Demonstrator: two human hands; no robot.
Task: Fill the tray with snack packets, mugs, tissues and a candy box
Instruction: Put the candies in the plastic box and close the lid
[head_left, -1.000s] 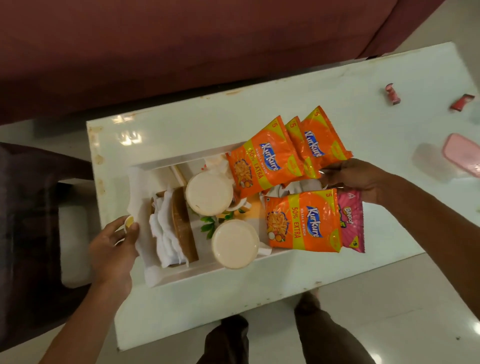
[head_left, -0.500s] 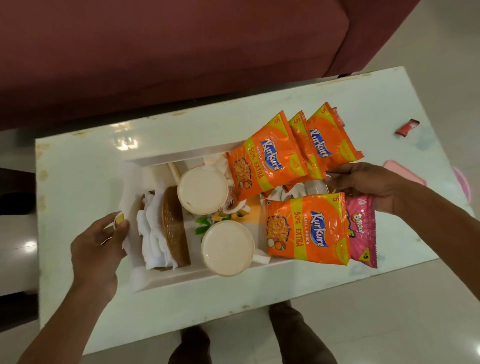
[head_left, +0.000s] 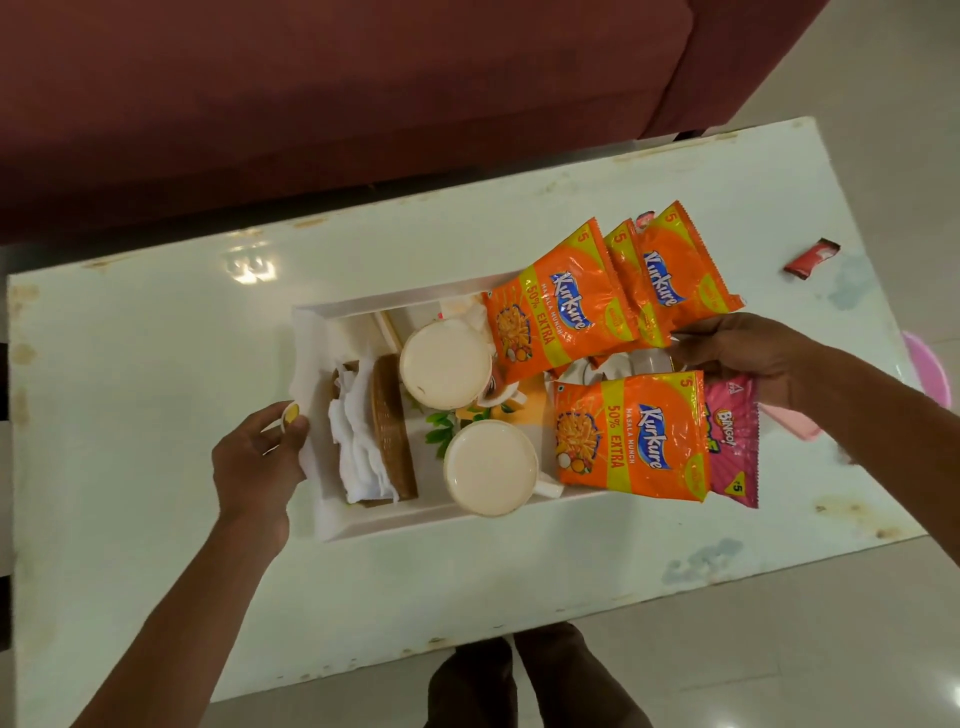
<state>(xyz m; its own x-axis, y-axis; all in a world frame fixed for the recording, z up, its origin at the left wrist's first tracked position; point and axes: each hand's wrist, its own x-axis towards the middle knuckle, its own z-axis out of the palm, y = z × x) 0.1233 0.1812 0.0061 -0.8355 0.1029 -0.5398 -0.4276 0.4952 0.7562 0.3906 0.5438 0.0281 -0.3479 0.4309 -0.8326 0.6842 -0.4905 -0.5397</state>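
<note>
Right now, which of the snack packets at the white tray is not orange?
The pink Bingo packet, half hidden under the nearest orange Kurkure packet; the rest are all orange.

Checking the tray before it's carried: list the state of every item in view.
tray, on table, loaded.
left hand, grips tray's left end.
right hand, at tray's right end, grip hidden.
mugs, side by side in tray.
tissues, stacked in wicker holder.
Kurkure packets, sealed, overhanging tray's right end.
Bingo packet, sealed, under a Kurkure packet.
</note>
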